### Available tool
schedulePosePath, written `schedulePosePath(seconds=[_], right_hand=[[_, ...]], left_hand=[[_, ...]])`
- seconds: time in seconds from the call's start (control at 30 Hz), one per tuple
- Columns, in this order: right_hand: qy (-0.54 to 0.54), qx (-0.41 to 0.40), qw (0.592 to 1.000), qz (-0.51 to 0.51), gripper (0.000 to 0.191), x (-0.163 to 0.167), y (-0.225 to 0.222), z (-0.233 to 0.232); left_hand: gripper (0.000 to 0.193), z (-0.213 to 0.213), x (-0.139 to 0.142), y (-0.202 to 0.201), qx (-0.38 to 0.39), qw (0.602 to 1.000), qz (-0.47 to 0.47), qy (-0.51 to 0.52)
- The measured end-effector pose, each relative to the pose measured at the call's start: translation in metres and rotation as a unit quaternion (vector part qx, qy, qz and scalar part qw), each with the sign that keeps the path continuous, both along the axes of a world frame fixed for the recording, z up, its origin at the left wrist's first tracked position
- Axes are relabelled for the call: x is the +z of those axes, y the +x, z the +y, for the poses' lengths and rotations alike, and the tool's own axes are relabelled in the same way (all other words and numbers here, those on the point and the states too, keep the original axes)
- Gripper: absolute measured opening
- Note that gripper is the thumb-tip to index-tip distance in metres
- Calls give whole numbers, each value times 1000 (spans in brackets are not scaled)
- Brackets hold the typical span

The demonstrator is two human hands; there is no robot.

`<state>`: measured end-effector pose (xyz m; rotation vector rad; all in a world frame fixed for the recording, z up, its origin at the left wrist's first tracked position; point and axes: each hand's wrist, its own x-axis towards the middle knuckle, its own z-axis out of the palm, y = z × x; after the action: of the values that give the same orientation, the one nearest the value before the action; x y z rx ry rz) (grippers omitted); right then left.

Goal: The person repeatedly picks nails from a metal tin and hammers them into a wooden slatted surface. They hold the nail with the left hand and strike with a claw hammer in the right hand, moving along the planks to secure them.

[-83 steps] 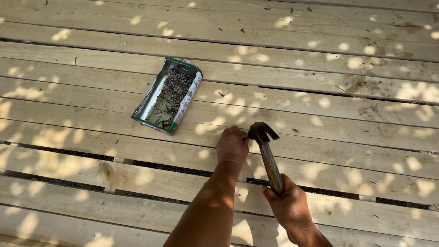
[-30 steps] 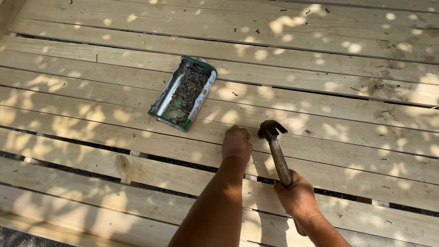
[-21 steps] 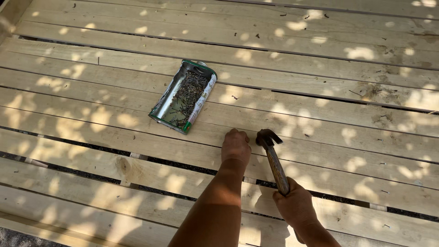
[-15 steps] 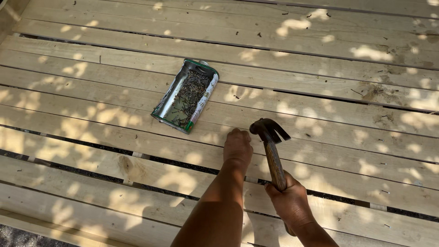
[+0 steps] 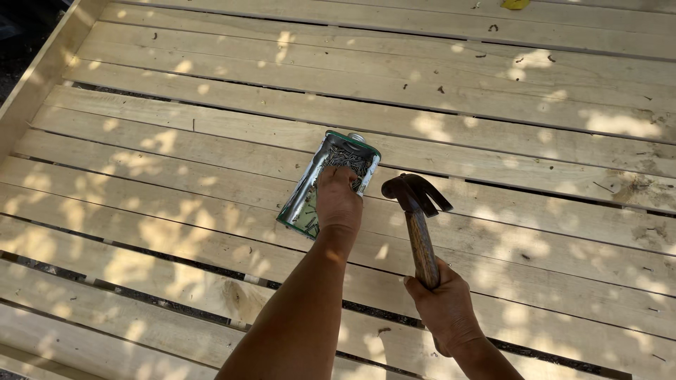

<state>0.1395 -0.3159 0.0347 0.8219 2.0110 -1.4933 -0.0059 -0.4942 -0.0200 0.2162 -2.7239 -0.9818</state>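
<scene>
While dappled sunlight falls across the pale wooden planks (image 5: pixel 176 232), the right hand (image 5: pixel 447 309), nearest the camera at about five o'clock, is wrapped tight around the wooden handle of a claw hammer (image 5: pixel 421 225). The handle rises from that fist toward twelve o'clock, and the dark metal head sits at its far end, claws pointing toward three o'clock, held just above the boards. Just beside the hammer head, at its nine o'clock, the left hand (image 5: pixel 338 204) reaches forward with the forearm stretching back toward six o'clock. Its fingers are bent down into an open metal tin (image 5: pixel 310 190) lying on its side on the planks; whether they are pinched on anything inside cannot be told. The tin holds a heap of dark nails (image 5: pixel 345 158), visible at the hand's twelve o'clock, and its green-edged rim runs along the far end. Farther off, toward twelve o'clock, more planks stretch away with narrow dark gaps between them and small bits of debris scattered about.
</scene>
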Motion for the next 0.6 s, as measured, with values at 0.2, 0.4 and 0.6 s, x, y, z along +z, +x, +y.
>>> schedulePosePath(seconds=[0.2,0.4,0.6], right_hand=[[24,26,999,5,35,2,-31,-25],[60,34,997,-16,31,0,-59,-40],[39,-8,999,-30,33,-1,-72,-42]], left_hand=[[62,-46,5,-16,-71,970,-229,41],[54,-43,3,-24,-148,953,-252,-82],[30,-48,-13,-42,-63,978,-196,-23]])
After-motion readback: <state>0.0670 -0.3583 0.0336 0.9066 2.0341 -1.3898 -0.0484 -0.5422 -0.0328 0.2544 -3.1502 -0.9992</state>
